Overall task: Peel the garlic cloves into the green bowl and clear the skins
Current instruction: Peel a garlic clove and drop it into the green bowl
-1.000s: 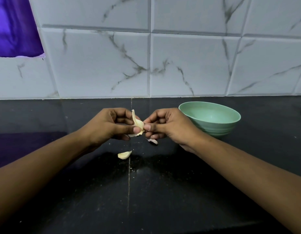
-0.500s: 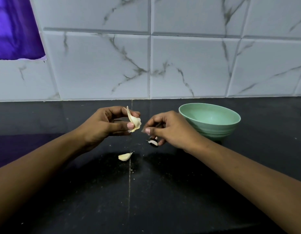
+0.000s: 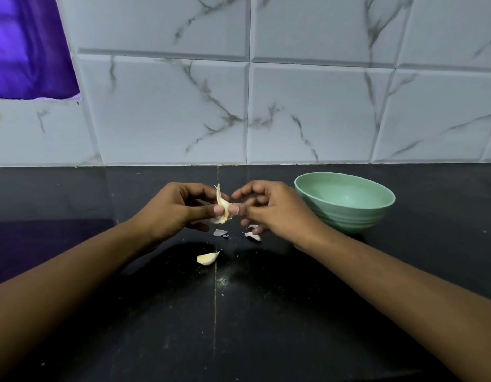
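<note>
Dark polished counter (image 3: pixel 266 326), bounded at the back by a marble-tiled wall (image 3: pixel 307 114) and split front to back by a thin seam (image 3: pixel 215 312). Wide bare surface toward the near edge and off to the left. Purple cloth (image 3: pixel 26 45) at upper left, above the counter's back edge and well apart from the work.

Green bowl (image 3: pixel 349 216) upright on the right, close to the wall, just beside the back of the right hand with a narrow gap between.

Left hand (image 3: pixel 175 210) raised above the counter over the seam. Pinches a garlic clove (image 3: pixel 222 205) between thumb and curled fingers, upright, pointed tip up, loose skin flaring from its lower end. Right hand (image 3: pixel 274 210) facing it, fingers curled, thumb tip against the clove's right side next to the left thumb, forefinger hooked just above. Pinching the skin or merely touching it: cannot tell from this angle.

Directly below the hands, on the counter, a grey scrap of skin (image 3: pixel 220 232) just right of the seam and a paler scrap (image 3: pixel 252 235) under the right hand's lower fingers. Nearer the body, a second clove (image 3: pixel 208 258). Lies on its side just left of the seam, tip toward it, apart from both hands and both scraps.

Forearms angled in from the lower corners, framing an open wedge of counter.
</note>
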Available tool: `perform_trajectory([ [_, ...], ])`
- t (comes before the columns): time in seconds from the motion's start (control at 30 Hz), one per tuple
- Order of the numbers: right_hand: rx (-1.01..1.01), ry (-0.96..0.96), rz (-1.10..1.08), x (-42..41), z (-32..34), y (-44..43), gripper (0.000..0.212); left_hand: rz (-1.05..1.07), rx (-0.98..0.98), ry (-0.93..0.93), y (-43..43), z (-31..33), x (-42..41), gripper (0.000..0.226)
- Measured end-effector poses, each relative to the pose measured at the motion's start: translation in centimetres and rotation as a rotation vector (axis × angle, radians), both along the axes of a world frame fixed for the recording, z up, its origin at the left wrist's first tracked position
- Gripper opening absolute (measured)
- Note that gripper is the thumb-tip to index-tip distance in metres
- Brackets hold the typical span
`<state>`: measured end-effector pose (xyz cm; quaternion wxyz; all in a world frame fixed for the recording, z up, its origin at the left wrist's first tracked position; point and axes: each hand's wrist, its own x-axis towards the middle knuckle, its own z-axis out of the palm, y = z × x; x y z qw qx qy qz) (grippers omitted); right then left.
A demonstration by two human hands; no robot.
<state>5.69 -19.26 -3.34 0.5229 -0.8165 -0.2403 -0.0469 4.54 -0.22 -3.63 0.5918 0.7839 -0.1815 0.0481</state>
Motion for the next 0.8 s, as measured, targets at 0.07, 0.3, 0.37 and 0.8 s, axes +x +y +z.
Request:
perform_trajectory([
  [0.07,0.065,0.04,0.034,-0.1,-0.1,0.3,0.027,0.031,0.019,-0.035,-0.4,0.1,-0.2,0.014],
  [0.3,0.307,0.122,0.121,-0.2,0.3,0.1,0.03,0.058,-0.038,-0.08,-1.1,0.2,-0.6,0.031],
  [0.37,0.318,0.134,0.137,-0.1,0.2,0.0,0.026,0.06,-0.065,-0.021,-1.0,0.3,-0.7,0.03],
  [0.8,0.207,-0.01,0.071,0.4,-0.3,0.1,0.016,0.094,-0.081,0.088,-1.8,0.6,-1.1,0.027],
])
